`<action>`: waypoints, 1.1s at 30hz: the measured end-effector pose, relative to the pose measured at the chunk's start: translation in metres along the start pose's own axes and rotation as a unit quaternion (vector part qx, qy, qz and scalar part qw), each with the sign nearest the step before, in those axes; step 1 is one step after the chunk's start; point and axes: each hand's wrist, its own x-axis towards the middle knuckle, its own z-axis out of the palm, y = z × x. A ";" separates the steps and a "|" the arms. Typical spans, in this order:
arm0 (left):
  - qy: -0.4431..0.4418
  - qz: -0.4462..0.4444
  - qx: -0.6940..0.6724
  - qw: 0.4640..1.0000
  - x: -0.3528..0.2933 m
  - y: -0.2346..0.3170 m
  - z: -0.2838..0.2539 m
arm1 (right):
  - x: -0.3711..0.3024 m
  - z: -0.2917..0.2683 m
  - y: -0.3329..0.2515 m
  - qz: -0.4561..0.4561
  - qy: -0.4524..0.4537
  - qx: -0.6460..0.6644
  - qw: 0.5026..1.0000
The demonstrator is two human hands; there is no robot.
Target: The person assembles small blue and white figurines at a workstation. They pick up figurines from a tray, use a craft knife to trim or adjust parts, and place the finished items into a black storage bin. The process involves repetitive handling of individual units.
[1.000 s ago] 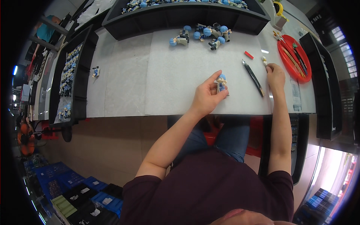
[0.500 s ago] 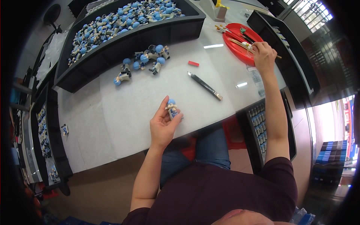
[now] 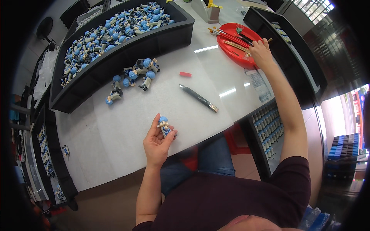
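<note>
In the head view, the left hand (image 3: pixel 155 149) pinches a blue-haired toy figurine (image 3: pixel 164 127) between thumb and fingers, holding it head up and a little tilted above the near part of the white worktop (image 3: pixel 115 152). The right hand (image 3: pixel 262 54) reaches over the red oval tray (image 3: pixel 237 60) of paintbrushes (image 3: pixel 220 32), its fingers bent together, though I cannot tell what they grip. Between the hands lie a black craft knife (image 3: pixel 198 98) and a small red block (image 3: pixel 185 74), with loose blue-haired figurines (image 3: pixel 135 75) beside the big black bin (image 3: pixel 169 39).
</note>
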 end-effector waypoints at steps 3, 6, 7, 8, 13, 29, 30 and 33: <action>0.000 0.001 0.000 1.000 0.000 0.000 0.001 | 0.000 0.003 -0.001 -0.001 0.004 -0.001 1.000; 0.003 -0.003 0.000 1.000 0.001 0.000 0.002 | 0.000 0.003 -0.002 -0.003 0.006 0.006 1.000; 0.004 -0.005 0.001 1.000 0.001 -0.001 0.001 | 0.001 0.000 -0.002 -0.002 0.002 0.009 1.000; 0.006 -0.007 0.002 1.000 0.002 -0.001 0.001 | 0.001 -0.004 -0.003 -0.001 -0.001 0.013 1.000; 0.003 -0.005 -0.006 1.000 0.004 -0.003 0.001 | -0.003 -0.002 0.005 -0.014 0.017 0.002 1.000; 0.001 0.012 -0.017 1.000 0.003 -0.010 -0.009 | -0.069 -0.167 -0.180 -0.090 0.217 0.404 0.884; 0.001 0.012 -0.015 1.000 0.004 -0.010 -0.008 | -0.070 -0.172 -0.189 -0.091 0.225 0.423 0.873; -0.002 0.007 -0.010 1.000 0.008 -0.011 -0.007 | -0.072 -0.183 -0.209 -0.095 0.239 0.446 0.858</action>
